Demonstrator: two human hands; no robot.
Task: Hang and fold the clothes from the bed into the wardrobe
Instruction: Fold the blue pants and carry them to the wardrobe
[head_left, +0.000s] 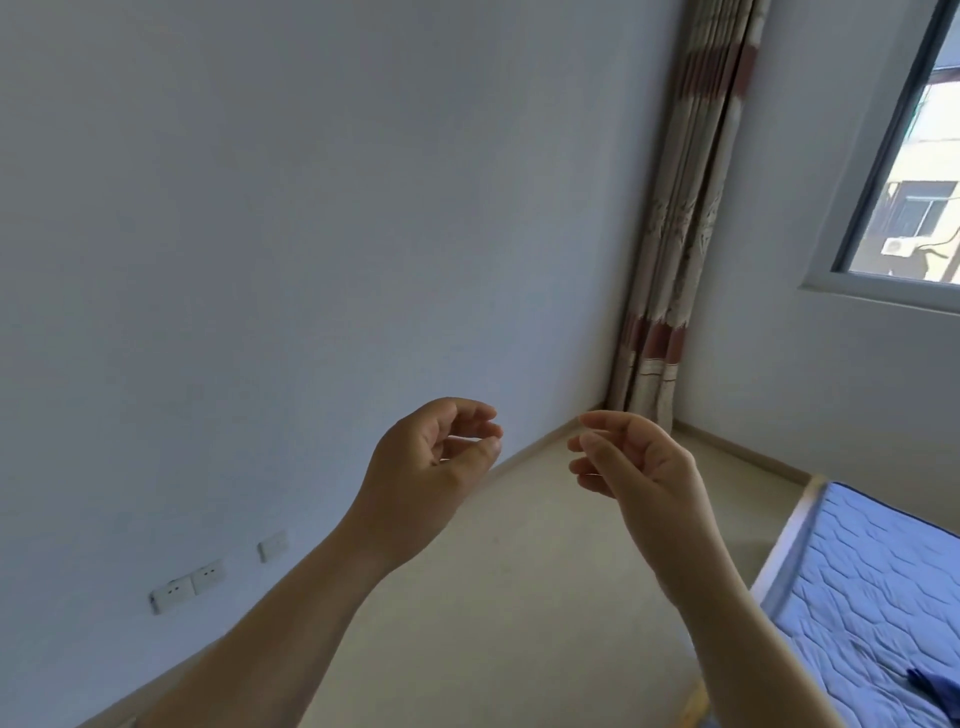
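From the head camera I see both arms raised in front of me, bare to the elbow, with the hands level with each other and a small gap between them. My left hand has its fingers loosely curled, the thumb tip close under the fingertips, and I see nothing between them. My right hand mirrors it, with relaxed, half-bent fingers pointing toward the left hand, and it also holds nothing. Neither hand touches the other or anything else. The bed is well apart from them at lower right. Its blue quilted mattress has a white border, and the one long edge I can see runs away from me toward the wall under the window, ending in a corner that points at the curtain. Of the clothes I can find only a dark blue piece lying on the mattress at the bottom right edge of the view. The frame cuts most of it off, so I cannot tell what garment it is, which way it points or how its long axis lies. The wardrobe is out of view. Behind the hands is a plain pale wall with sockets low on it and a light floor below. The striped curtain hangs bunched in the room's corner.
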